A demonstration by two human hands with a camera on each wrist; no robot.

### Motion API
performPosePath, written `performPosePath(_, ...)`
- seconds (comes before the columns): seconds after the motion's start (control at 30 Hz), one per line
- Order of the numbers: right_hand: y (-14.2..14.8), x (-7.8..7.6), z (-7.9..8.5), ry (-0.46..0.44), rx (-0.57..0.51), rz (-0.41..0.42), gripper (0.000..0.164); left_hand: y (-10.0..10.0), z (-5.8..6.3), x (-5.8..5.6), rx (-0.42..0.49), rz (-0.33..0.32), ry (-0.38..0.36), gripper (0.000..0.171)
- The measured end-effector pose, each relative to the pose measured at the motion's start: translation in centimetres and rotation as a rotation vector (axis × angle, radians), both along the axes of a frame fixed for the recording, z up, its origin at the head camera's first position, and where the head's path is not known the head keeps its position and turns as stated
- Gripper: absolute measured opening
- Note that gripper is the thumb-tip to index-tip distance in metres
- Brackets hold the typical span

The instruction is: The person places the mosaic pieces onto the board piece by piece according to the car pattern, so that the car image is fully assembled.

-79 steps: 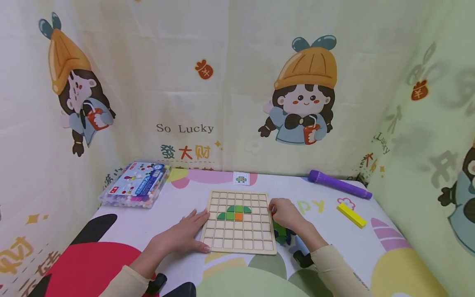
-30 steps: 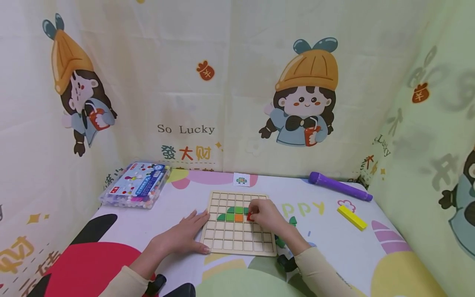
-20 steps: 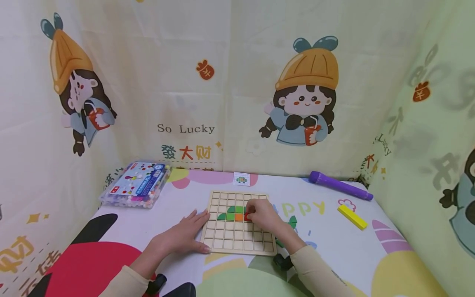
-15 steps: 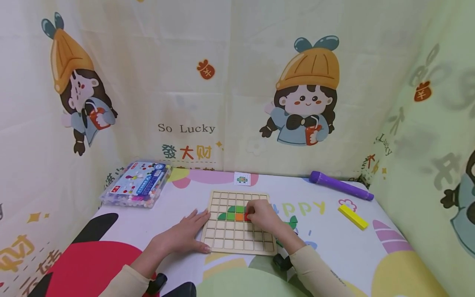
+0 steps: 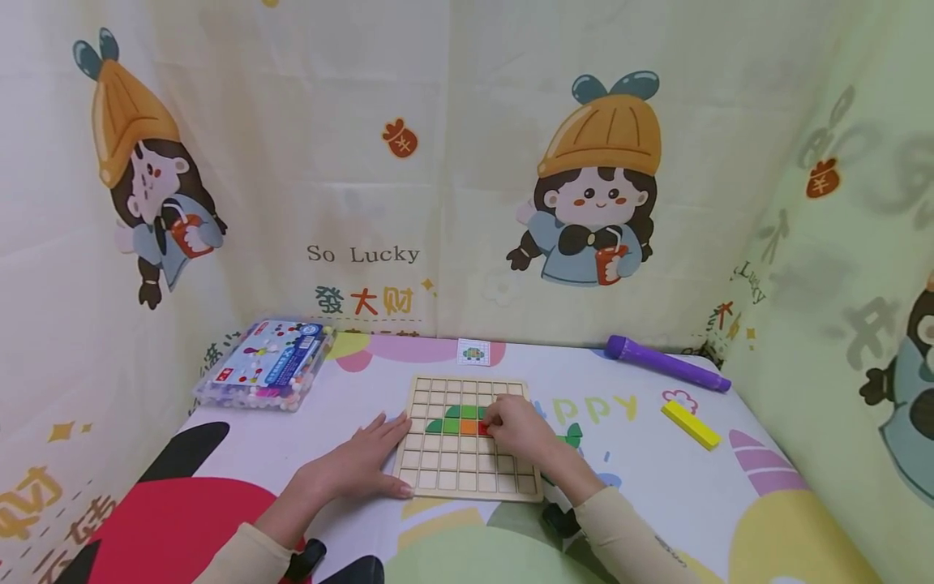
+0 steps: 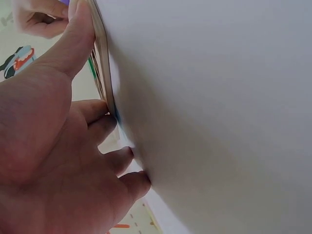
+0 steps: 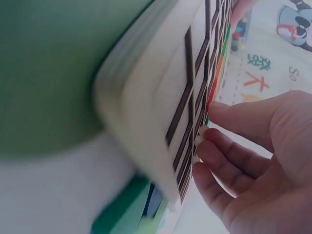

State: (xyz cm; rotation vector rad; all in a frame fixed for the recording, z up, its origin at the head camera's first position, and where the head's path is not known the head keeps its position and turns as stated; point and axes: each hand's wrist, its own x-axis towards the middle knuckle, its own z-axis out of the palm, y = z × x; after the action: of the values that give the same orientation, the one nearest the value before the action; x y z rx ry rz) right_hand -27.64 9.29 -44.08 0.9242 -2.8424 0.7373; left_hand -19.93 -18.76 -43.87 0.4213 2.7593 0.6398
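A square wooden grid board [image 5: 467,478] lies on the table with green tiles [image 5: 452,425], some with curved edges, and an orange tile [image 5: 468,427] in its cells. Right beside the orange one sits a red tile [image 5: 483,427], partly covered by my right hand [image 5: 521,430]. That hand's curled fingers pinch the red tile at the board's surface. In the right wrist view the thumb is at the tile and the other fingertips meet the grid. My left hand [image 5: 368,458] rests at the board's left edge, fingers spread, thumb at the near left corner.
Loose green pieces [image 5: 573,436] lie right of the board, partly behind my right wrist. A small pattern card [image 5: 473,352] lies beyond the board. A clear box of beads [image 5: 266,365] stands back left; a purple stick [image 5: 667,363] and yellow bar [image 5: 690,425] lie right.
My right hand has come from the board's right edge onto the grid, bringing the red tile up against the orange one. My left hand has stayed at the left edge.
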Motion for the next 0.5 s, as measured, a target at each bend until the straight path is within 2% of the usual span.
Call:
performPosePath(0.13,1.1,-0.1,0.0,0.010,0.012,0.021,0.019,0.0,0.1,0.0,-0.003,0.003,-0.003,0.107)
performPosePath(0.5,3.7,-0.4,0.9,-0.034,-0.007,0.045,0.020,0.1,0.3,0.0,-0.011,0.005,-0.007,0.107)
